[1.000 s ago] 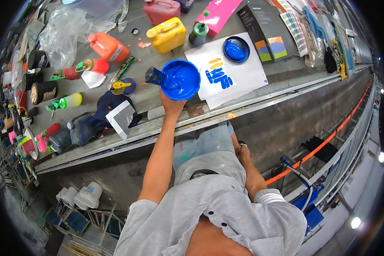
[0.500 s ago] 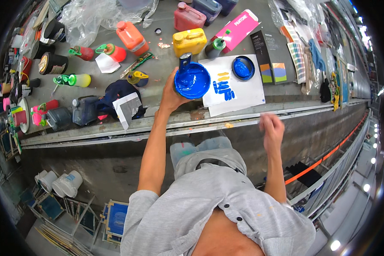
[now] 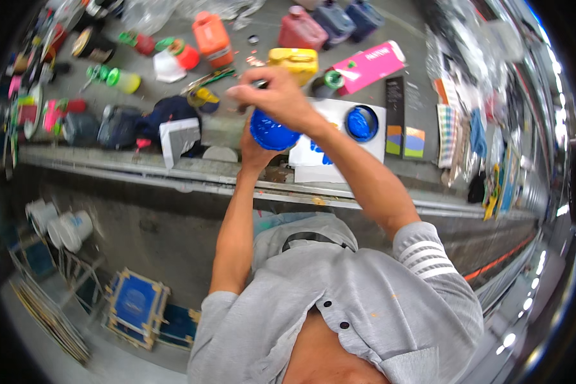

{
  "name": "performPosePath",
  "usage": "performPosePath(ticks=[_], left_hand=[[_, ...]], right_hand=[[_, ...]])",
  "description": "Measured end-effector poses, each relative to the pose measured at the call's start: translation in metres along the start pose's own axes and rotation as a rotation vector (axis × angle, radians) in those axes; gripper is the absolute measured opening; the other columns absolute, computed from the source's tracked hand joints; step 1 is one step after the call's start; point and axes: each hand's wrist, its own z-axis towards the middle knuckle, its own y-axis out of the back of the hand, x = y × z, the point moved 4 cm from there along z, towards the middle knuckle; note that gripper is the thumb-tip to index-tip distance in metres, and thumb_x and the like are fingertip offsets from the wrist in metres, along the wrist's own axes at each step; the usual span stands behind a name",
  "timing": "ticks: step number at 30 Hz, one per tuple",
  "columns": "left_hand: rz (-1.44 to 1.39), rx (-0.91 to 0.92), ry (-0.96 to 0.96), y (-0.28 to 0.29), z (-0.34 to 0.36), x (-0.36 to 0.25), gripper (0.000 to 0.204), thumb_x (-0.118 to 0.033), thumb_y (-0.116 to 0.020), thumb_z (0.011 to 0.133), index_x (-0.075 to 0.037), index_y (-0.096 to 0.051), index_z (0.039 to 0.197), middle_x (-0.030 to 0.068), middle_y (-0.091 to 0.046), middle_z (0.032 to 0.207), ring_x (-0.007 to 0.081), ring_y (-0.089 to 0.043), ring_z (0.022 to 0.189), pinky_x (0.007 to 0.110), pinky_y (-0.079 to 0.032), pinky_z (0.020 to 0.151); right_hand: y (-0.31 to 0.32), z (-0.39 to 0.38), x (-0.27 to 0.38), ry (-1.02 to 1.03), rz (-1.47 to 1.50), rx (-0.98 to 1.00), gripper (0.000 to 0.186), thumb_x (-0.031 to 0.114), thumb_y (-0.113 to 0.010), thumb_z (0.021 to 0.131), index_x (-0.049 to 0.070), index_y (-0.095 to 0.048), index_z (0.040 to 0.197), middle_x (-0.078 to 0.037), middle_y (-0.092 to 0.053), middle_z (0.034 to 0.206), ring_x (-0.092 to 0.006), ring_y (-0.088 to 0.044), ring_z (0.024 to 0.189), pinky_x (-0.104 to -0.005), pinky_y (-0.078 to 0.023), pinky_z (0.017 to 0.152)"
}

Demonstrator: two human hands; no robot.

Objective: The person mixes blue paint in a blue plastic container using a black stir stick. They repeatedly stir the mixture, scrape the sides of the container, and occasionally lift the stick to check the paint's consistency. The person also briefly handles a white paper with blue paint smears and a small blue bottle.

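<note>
My left hand (image 3: 253,152) is wrapped round the side of a tub of bright blue ink (image 3: 272,133), tilted toward me above the table edge. Over the tub's far rim, my right hand (image 3: 276,99) closes round the dark handle (image 3: 260,84) of a stirring tool. Its lower part is hidden by my hand and the ink. To the right lies a white sheet (image 3: 313,173) with blue and ochre smears, partly covered by my right forearm. A round lid (image 3: 362,123) coated inside with blue ink rests on the sheet.
Beyond the tub stand yellow (image 3: 293,62), orange (image 3: 212,40) and red (image 3: 302,29) jugs, with a dark green-topped bottle (image 3: 328,83) and a pink box (image 3: 369,66). Squeeze bottles and dark containers crowd the left. A metal rail (image 3: 192,182) runs along the table's near edge.
My right hand has swung from beside the table edge up and left onto the tool's handle. The view has shifted and tilted; my left hand still grips the tub.
</note>
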Motion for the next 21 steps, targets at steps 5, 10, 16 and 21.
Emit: performPosePath(ticks=[5, 10, 16, 21], left_hand=[[0.049, 0.046, -0.039, 0.014, 0.009, -0.007, 0.102, -0.017, -0.097, 0.048, -0.008, -0.050, 0.137, 0.0126, -0.061, 0.131, 0.0289, -0.059, 0.123, 0.040, -0.047, 0.104], [-0.028, 0.033, -0.100, 0.018, 0.009, -0.010, 0.100, -0.013, -0.095, 0.047, -0.008, -0.050, 0.136, 0.0131, -0.062, 0.128, 0.0314, -0.059, 0.121, 0.040, -0.047, 0.104], [0.061, 0.035, -0.192, 0.021, 0.011, -0.014, 0.100, -0.014, -0.096, 0.047, -0.007, -0.050, 0.136, 0.0144, -0.062, 0.127, 0.0339, -0.058, 0.121, 0.041, -0.047, 0.104], [0.095, 0.060, -0.195, 0.025, 0.014, -0.010, 0.105, -0.015, -0.098, 0.048, -0.006, -0.048, 0.140, 0.0139, -0.060, 0.133, 0.0308, -0.057, 0.125, 0.041, -0.046, 0.106]], right_hand=[[0.012, 0.003, -0.008, 0.056, 0.012, -0.366, 0.027, 0.020, -0.074, 0.091, 0.005, -0.064, 0.073, 0.000, -0.057, 0.062, -0.0065, -0.051, 0.053, -0.0227, -0.039, 0.051], [-0.006, -0.015, -0.013, 0.119, 0.119, -0.571, 0.035, 0.016, -0.073, 0.092, 0.004, -0.056, 0.064, 0.001, -0.053, 0.060, -0.0060, -0.048, 0.054, -0.0245, -0.039, 0.050], [0.003, -0.049, 0.005, 0.033, -0.256, -0.134, 0.037, 0.010, -0.067, 0.090, 0.002, -0.050, 0.058, 0.001, -0.050, 0.056, -0.0069, -0.044, 0.054, -0.0254, -0.035, 0.052], [0.018, -0.026, 0.029, 0.205, 0.162, -0.428, 0.027, 0.004, -0.061, 0.092, 0.006, -0.053, 0.066, -0.002, -0.047, 0.055, -0.0128, -0.048, 0.049, -0.0288, -0.036, 0.051]])
